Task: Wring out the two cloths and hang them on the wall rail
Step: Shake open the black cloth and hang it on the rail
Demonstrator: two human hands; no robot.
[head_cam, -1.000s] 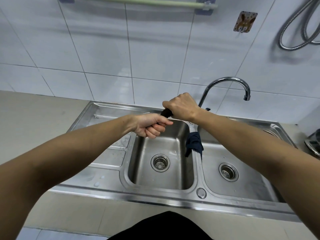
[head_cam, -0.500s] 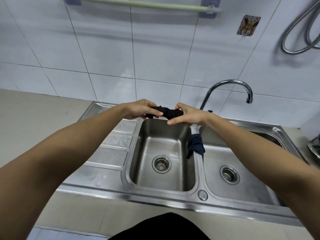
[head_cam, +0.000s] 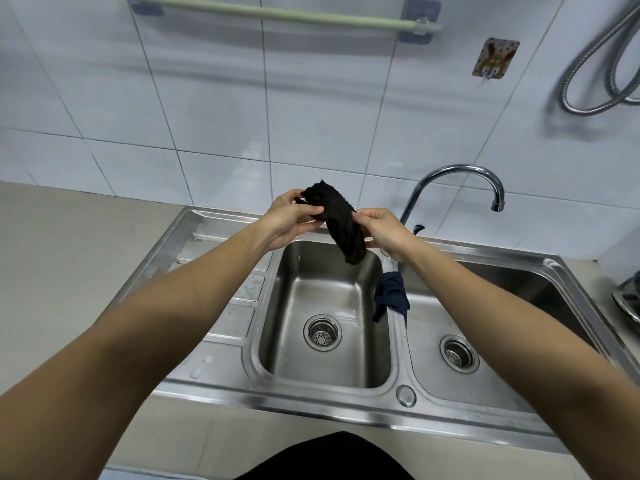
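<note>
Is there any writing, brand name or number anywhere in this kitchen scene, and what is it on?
None can be read.
The wall plaque carries a coloured picture, but no legible words.
The tap, sink, wall rail and both cloths show no lettering.

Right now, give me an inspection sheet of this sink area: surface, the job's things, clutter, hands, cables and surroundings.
Surface: steel double sink, droplets on its drainboard.
Job's things: black cloth, still twisted, held over the left basin; blue cloth draped over the divider; rail bare.
Clutter: metal item at the right edge, cut off.
Hands: left hand and right hand both grip the black cloth.
Cables: metal hose looped on the wall.
Surroundings: white tiles, faucet, wall hook.
</note>
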